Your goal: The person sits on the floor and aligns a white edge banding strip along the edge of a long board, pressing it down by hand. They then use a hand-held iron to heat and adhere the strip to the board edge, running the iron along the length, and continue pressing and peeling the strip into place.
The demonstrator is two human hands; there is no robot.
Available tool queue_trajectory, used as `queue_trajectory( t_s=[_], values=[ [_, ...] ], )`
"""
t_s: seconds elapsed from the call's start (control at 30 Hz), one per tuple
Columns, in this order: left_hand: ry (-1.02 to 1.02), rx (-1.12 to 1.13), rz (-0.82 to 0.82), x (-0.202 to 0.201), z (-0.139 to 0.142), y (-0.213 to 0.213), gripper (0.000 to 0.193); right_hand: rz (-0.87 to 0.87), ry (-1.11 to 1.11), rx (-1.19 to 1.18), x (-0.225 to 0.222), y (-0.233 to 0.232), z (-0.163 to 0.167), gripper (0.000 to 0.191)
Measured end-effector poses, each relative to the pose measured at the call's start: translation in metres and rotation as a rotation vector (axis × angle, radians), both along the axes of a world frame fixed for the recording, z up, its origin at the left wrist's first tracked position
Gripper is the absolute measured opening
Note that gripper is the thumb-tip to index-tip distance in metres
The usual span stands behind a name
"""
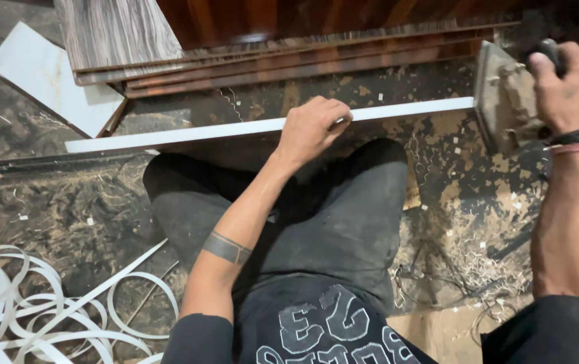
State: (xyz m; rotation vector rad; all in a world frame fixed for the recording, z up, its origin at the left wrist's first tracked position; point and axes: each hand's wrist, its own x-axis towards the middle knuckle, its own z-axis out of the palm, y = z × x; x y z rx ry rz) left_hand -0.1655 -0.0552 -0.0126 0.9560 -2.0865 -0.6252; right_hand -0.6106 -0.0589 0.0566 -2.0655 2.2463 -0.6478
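Note:
A long white board edge (188, 133) runs across the view, standing on its side above my knees. My left hand (311, 128) presses down on its top edge near the middle, fingers curled over it. My right hand (567, 86) is closed around the dark handle of a grimy metal iron-shaped tool (505, 101), which rests against the board's edge at the far right. A dark band sits on my right wrist. My legs in dark trousers are folded below the board.
Stacked wood-grain panels (289, 61) lie behind the board. A white offcut panel (50, 77) lies at the upper left. Coils of white edge-banding strip (53, 310) pile at the lower left. Shavings and chips cover the dirty floor (464, 222).

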Motion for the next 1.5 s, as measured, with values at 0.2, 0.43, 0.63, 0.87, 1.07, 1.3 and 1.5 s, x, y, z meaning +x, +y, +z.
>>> queue_trajectory(
  t_s=[0.2,0.43,0.63,0.87,1.07,1.3,1.5],
  values=[
    [0.003,-0.019,0.018,-0.002,-0.003,-0.001,0.008,0.16,0.012,0.052,0.09,0.0,0.011,0.028],
    [-0.003,-0.017,0.033,-0.001,-0.007,-0.001,0.009,0.243,-0.404,0.301,0.109,-0.001,0.01,0.031],
    [0.008,-0.009,0.058,-0.002,-0.006,0.001,0.007,0.19,-0.288,0.104,0.034,0.001,-0.011,0.022],
    [0.024,0.005,0.141,-0.006,0.0,0.002,0.005,-0.036,-0.46,0.09,-0.038,0.006,-0.011,0.022],
    [-0.003,0.01,0.171,-0.008,0.003,0.002,0.007,-0.013,-0.528,0.108,-0.034,0.008,-0.014,0.022],
    [0.029,-0.042,0.055,-0.003,-0.003,-0.003,0.007,0.271,-0.223,0.078,0.068,0.01,-0.009,0.024],
    [-0.018,-0.056,0.019,0.026,-0.003,-0.001,0.011,0.356,-0.199,0.124,0.192,0.01,0.009,0.031]
  ],
)
